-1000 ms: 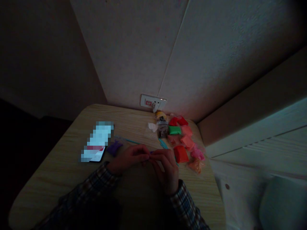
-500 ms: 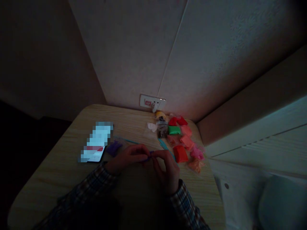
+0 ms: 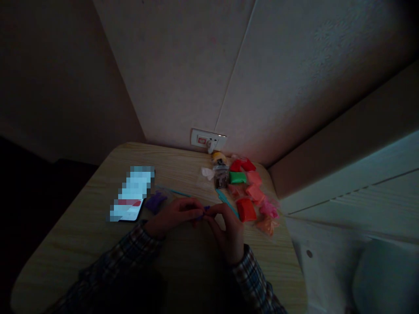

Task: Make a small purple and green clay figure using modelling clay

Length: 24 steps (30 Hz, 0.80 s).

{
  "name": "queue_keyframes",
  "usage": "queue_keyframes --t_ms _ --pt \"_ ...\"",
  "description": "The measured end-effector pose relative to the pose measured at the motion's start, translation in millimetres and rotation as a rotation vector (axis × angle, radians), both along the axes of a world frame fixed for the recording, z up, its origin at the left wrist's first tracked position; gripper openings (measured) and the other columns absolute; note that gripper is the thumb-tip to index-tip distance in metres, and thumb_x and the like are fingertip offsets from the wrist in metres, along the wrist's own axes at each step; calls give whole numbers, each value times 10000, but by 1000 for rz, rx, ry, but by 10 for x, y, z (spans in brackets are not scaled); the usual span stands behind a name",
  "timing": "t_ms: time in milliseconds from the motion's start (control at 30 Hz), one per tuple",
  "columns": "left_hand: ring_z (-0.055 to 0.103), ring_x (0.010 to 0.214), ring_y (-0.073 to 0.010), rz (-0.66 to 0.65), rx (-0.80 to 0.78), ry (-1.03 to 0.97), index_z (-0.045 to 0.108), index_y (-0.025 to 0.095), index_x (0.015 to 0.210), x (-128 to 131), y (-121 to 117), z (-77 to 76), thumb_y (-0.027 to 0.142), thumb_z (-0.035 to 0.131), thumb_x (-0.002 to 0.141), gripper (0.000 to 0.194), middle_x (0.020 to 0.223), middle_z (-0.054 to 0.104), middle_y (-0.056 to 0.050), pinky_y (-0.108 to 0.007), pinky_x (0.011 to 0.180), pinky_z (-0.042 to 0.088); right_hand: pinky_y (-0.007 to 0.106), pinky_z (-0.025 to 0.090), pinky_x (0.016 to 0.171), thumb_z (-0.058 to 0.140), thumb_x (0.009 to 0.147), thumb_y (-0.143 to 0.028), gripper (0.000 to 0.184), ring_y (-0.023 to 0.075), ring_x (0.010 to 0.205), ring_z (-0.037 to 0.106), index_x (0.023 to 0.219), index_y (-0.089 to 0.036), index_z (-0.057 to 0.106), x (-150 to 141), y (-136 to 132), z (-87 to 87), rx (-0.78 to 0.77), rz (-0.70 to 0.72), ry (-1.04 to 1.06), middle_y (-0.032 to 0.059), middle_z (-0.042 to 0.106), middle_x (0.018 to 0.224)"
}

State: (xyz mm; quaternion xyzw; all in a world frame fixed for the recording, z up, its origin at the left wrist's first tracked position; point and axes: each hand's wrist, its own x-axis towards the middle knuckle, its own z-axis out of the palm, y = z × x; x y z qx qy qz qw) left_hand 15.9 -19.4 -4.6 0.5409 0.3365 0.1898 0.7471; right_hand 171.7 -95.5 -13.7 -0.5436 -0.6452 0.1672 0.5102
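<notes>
Over the wooden table, my left hand [image 3: 178,214] and my right hand [image 3: 227,229] meet at the fingertips. Both pinch a small piece of purple modelling clay [image 3: 206,209], mostly hidden by the fingers. Just beyond my left wrist lies a bag of purple clay [image 3: 156,202]. A thin turquoise stick [image 3: 178,192] rests behind my left hand. Beyond my right hand lies a turquoise modelling tool [image 3: 225,200], with a packet of red-orange clay [image 3: 246,210] to its right.
A lit phone [image 3: 132,194] lies on the left of the table [image 3: 72,222]. Several clay packets, including green [image 3: 237,177], pink [image 3: 269,209] and dark brown [image 3: 221,178], cluster at the back right. A wall socket [image 3: 208,139] with a plug sits behind them.
The fingertips of both hands have shifted slightly around the purple clay. My right thumb now sits closer to the left fingertips. Everything else on the table stays where it was.
</notes>
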Motion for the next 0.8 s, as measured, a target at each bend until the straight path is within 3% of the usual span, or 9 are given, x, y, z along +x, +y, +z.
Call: queue_keyframes --t_ms 133,233,333,433,533,633,700,800 --pt "485 603 -104 42 66 0 580 159 717 1 7 8 366 656 705 220 666 544 39 -239 601 399 264 547 656 543 872 -186 94 154 719 664 882 -209 634 4 2 -23 -99 25 91 23 691 782" --pt "478 594 -104 76 100 3 560 161 703 -1 14 7 337 652 710 199 650 527 44 -241 597 398 235 521 558 520 890 -220 139 128 581 630 835 -205 647 26 -3 -23 -153 29 139 0 670 675" --pt "499 598 -111 113 105 -31 571 155 743 -3 18 5 337 610 748 186 668 551 24 -245 594 416 220 469 486 580 852 -251 134 117 510 568 739 -196 628 42 4 -24 -145 -49 166 -18 616 584" --pt "511 605 -114 179 122 -46 576 153 818 -9 28 -7 351 539 798 203 743 591 -7 -241 576 418 242 496 550 623 818 -252 57 133 598 608 813 -195 620 50 20 -25 -162 -114 262 5 662 688" --pt "468 576 -106 260 217 58 576 162 883 -18 36 -28 358 463 848 228 720 558 11 -224 538 379 256 505 568 502 898 -285 152 135 613 623 888 -183 615 72 25 -16 -200 -85 361 27 687 727" --pt "431 577 -116 295 346 189 593 179 891 -26 22 -49 386 364 911 310 639 465 33 -228 537 352 231 422 467 438 926 -319 298 113 478 523 729 -179 612 112 19 -4 -198 -123 295 -17 580 536" --pt "435 615 -122 284 429 246 608 184 885 -26 -1 -62 388 324 937 353 635 435 32 -237 581 361 236 414 483 516 882 -310 265 118 503 520 670 -185 614 139 21 -2 -179 -178 236 -21 564 537" --pt "437 632 -117 263 394 225 595 187 944 -13 -30 -83 369 343 931 312 680 444 27 -229 576 361 272 483 614 585 831 -259 105 150 680 610 812 -197 668 162 37 -7 -162 -186 272 17 666 735"
